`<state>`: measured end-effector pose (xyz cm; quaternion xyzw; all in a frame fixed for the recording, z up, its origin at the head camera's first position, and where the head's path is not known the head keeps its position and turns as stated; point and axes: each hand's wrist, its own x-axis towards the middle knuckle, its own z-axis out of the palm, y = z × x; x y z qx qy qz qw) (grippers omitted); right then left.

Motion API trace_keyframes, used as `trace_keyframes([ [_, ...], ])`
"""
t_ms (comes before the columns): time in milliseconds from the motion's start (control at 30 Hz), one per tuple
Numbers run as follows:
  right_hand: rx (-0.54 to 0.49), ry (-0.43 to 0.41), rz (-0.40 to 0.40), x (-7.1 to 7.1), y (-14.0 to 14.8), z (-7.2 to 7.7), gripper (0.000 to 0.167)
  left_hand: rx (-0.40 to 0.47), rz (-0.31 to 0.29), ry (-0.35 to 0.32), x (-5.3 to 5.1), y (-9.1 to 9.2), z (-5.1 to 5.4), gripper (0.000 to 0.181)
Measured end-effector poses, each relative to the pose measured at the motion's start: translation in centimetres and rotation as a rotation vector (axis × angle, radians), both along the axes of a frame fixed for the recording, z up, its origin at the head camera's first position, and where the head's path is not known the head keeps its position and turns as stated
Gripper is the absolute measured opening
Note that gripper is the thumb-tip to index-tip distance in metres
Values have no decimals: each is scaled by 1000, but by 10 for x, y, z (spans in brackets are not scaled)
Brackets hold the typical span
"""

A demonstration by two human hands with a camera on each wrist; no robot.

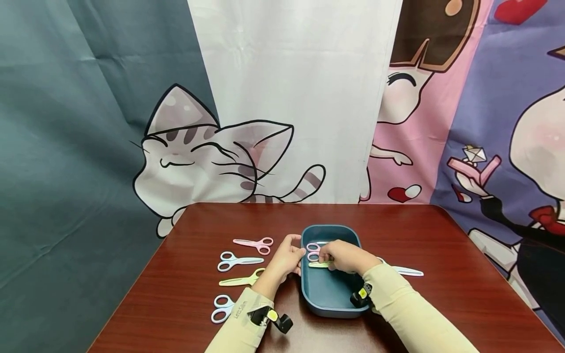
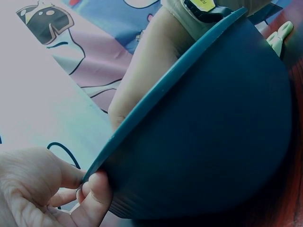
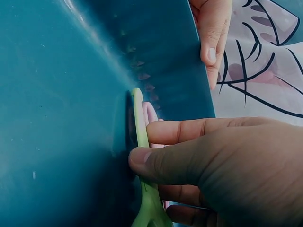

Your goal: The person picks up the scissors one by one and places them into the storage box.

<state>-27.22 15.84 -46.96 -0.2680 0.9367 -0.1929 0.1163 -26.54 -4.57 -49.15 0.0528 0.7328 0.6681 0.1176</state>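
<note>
"Right grip?"
"Pinching green scissors in the bin, beside a pink pair."
"Risk?"
"They could tangle if set too close."
"Left grip?"
"Pinching the rim; if it slips, the bin may skid."

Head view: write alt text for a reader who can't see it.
A person's right grip holds green scissors beside pink scissors inside a blue tray, while the left grip holds its left edge. More pastel scissors lie on the reddish-brown table on both sides, before a cartoon-printed backdrop.
</note>
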Motion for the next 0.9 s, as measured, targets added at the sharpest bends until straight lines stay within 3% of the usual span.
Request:
trace_keyframes([
  [633,3,64,25,-6,2,-6,23,30,-17,3,1,0,-3,42],
  [900,-105,81,-3,-8,12,-2,19,31,-13,11,1,-1,-3,42],
])
